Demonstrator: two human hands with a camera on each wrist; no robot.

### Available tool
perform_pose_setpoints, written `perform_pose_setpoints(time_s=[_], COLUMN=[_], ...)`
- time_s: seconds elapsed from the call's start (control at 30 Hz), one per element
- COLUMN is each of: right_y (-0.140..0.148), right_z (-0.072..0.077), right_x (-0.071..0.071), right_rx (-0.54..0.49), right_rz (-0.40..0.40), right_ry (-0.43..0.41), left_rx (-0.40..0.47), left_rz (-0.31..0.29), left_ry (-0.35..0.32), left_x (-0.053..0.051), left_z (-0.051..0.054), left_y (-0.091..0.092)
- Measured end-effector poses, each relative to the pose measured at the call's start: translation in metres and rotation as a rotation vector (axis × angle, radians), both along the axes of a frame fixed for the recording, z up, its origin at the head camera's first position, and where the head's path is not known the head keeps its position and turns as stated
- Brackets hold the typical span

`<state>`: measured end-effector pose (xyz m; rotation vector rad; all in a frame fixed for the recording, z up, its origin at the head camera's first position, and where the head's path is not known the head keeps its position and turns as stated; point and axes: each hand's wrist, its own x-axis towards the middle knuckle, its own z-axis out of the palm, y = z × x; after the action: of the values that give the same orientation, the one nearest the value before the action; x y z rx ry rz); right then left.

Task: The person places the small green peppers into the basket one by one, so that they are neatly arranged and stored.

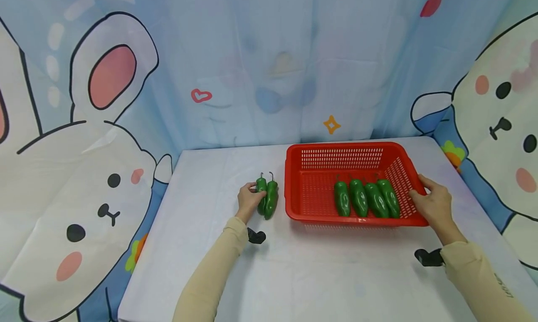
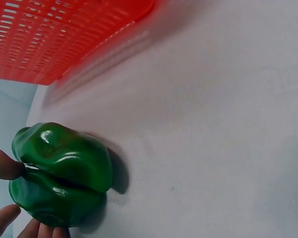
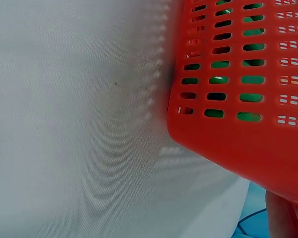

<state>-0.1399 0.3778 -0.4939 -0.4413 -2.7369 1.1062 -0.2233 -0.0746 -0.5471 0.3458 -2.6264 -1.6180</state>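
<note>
Two green chili peppers lie side by side on the white table, left of a red plastic basket (image 1: pixel 349 222). My left hand (image 1: pixel 249 200) pinches the left green pepper (image 1: pixel 261 184), its thumb near the seam with the right green pepper (image 1: pixel 272 200). In the left wrist view, fingers (image 2: pixel 5 218) touch the near pepper (image 2: pixel 54 203), and the other pepper (image 2: pixel 69 153) rests against it. My right hand (image 1: pixel 435 205) grips the basket's right rim. Inside the basket, several green peppers (image 1: pixel 359 198) lie in a row toward the right. Green shows through the basket's slots (image 3: pixel 218 96) in the right wrist view.
A white cloth-covered table (image 1: pixel 319 275) extends in front of the basket and to the left of the peppers. Behind it hangs a blue curtain (image 1: pixel 269 79) printed with cartoon animals. A black wrist mount (image 1: pixel 428 257) sticks out beside the right sleeve.
</note>
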Motion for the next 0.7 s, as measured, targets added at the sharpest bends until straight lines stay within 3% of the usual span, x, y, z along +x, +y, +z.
perform_pose_setpoints(time_s=[0.2,0.37,0.7], right_y=[-0.001,0.0,0.001], right_z=[0.0,-0.001,-0.003], right_x=[-0.001,-0.001,-0.001], right_rx=[-0.006,0.006,-0.009], right_rz=[-0.002,-0.01,-0.016], right_ry=[0.01,0.022,0.002], left_rx=[0.07,0.121,0.304], left_rz=[0.075,0.112,0.106], left_ry=[-0.029,-0.019,0.005], left_x=[0.001,-0.003,-0.013], left_z=[-0.002,0.003,0.034], left_y=[-0.004,-0.008,-0.012])
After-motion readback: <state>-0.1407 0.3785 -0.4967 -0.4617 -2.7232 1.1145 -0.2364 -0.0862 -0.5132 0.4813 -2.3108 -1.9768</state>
